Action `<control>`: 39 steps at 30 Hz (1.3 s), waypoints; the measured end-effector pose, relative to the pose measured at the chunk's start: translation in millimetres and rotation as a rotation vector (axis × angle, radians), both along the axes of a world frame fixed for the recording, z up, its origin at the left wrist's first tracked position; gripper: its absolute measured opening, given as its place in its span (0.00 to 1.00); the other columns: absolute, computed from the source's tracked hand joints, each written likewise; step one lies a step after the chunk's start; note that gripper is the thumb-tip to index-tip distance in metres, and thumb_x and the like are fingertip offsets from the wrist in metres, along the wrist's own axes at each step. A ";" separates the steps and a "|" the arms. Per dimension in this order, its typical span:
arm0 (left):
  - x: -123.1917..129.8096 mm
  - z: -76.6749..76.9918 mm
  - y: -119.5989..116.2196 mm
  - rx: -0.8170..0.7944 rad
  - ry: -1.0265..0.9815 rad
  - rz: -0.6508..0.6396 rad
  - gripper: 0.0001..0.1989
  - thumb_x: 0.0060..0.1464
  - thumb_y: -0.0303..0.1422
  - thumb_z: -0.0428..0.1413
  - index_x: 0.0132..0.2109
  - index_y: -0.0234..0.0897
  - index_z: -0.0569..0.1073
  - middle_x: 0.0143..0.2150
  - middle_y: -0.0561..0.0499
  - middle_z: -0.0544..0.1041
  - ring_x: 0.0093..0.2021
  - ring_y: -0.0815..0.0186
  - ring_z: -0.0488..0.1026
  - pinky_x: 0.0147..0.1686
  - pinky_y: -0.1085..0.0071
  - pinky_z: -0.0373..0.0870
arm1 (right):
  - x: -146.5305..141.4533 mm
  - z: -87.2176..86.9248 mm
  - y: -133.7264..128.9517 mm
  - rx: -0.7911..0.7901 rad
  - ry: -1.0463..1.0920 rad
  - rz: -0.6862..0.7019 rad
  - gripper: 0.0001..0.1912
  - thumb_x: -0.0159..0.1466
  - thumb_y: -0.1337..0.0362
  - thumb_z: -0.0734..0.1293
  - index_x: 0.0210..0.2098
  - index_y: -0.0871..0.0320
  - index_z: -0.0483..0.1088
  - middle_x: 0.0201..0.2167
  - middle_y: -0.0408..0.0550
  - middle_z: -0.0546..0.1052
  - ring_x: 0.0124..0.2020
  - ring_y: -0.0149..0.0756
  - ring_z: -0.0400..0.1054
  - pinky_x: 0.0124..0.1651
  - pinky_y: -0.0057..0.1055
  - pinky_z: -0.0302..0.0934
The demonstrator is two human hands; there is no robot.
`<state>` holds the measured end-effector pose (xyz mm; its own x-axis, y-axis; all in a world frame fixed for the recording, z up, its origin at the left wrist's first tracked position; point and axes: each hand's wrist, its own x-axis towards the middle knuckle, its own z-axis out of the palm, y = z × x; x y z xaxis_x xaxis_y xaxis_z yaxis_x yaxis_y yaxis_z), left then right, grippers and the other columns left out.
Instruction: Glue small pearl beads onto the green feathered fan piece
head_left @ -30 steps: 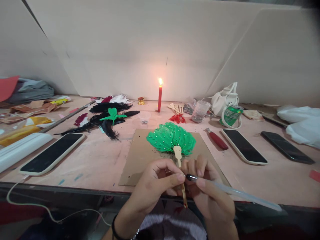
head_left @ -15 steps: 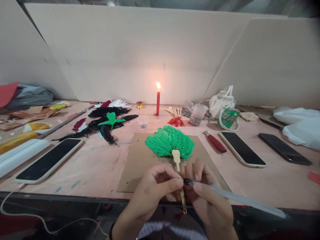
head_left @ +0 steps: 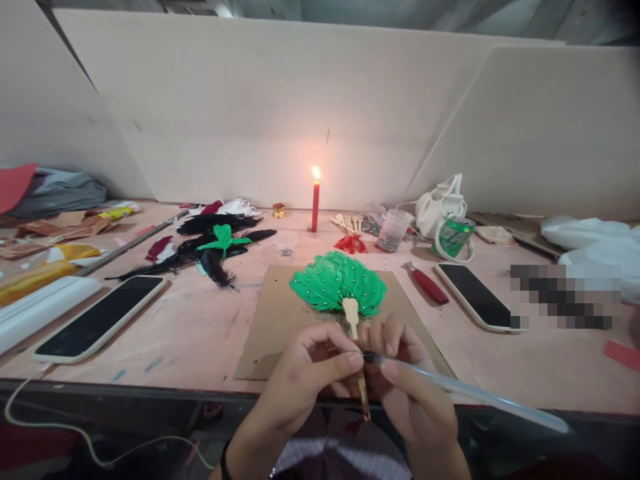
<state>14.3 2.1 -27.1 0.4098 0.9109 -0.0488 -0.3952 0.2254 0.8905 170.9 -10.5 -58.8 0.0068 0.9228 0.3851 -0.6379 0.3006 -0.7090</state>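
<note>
A green feather fan (head_left: 340, 283) dotted with small silvery beads lies over a brown board (head_left: 265, 333), its pale wooden handle (head_left: 352, 312) pointing toward me. My left hand (head_left: 313, 373) is closed in a pinch beside the handle; whatever is between its fingertips is too small to make out. Between the thumb and fingers of my right hand (head_left: 413, 380) is a long translucent stick (head_left: 490, 397) with a dark tip. That tip touches or nearly touches my left fingertips, just above the handle.
Behind the board stands a lit red candle (head_left: 315, 207). Black feathers (head_left: 210, 250) and a phone (head_left: 103, 317) lie left. To the right are a red-handled tool (head_left: 427, 285), a second phone (head_left: 475, 293), a green can (head_left: 454, 237) and a plastic cup (head_left: 395, 230).
The dark tip of the stick has moved slightly left and up, closer to my left fingertips. Both hands keep their grip, and the view has shifted a little.
</note>
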 end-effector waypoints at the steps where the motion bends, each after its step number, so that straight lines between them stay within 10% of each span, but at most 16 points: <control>1: 0.2 0.3 0.0 0.003 -0.001 0.000 0.25 0.45 0.47 0.82 0.31 0.35 0.79 0.31 0.53 0.78 0.29 0.70 0.78 0.25 0.79 0.78 | -0.1 -0.2 0.2 -0.003 -0.006 -0.003 0.18 0.65 0.55 0.80 0.33 0.50 0.67 0.27 0.39 0.59 0.31 0.40 0.53 0.36 0.38 0.51; 39: -1.2 -0.7 1.0 0.029 -0.040 -0.013 0.19 0.50 0.44 0.80 0.32 0.36 0.83 0.31 0.53 0.79 0.28 0.71 0.79 0.27 0.79 0.79 | 0.7 0.8 -1.4 0.051 0.080 0.056 0.11 0.69 0.63 0.77 0.35 0.51 0.71 0.28 0.39 0.58 0.32 0.40 0.51 0.36 0.37 0.48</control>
<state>13.1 3.1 -27.8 0.4231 0.9061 -0.0060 -0.4274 0.2053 0.8804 171.6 -11.9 -58.1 -0.0115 0.9020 0.4317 -0.7085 0.2973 -0.6401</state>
